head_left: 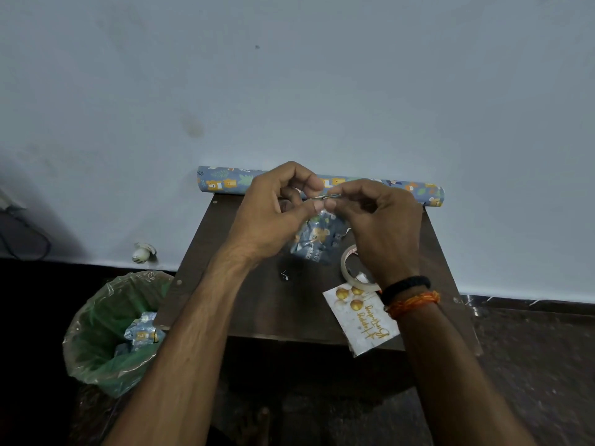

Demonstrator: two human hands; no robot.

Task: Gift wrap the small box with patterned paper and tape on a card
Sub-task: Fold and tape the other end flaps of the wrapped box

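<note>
The small box (317,241), wrapped in blue bear-patterned paper, sits on the dark wooden table (257,304), partly hidden beneath my hands. My left hand (273,214) and my right hand (380,226) are held just above it, fingertips together, both pinching a short thin strip of tape (330,197). A clear tape roll (349,268) lies to the right of the box, partly under my right wrist. The white birthday card (360,317) with gold balloons and lettering lies at the table's front right corner.
A roll of the same patterned paper (225,183) lies along the table's back edge against the wall. A bin with a green liner (106,333), holding paper scraps, stands on the floor at the left. A small white object (143,252) sits by the wall.
</note>
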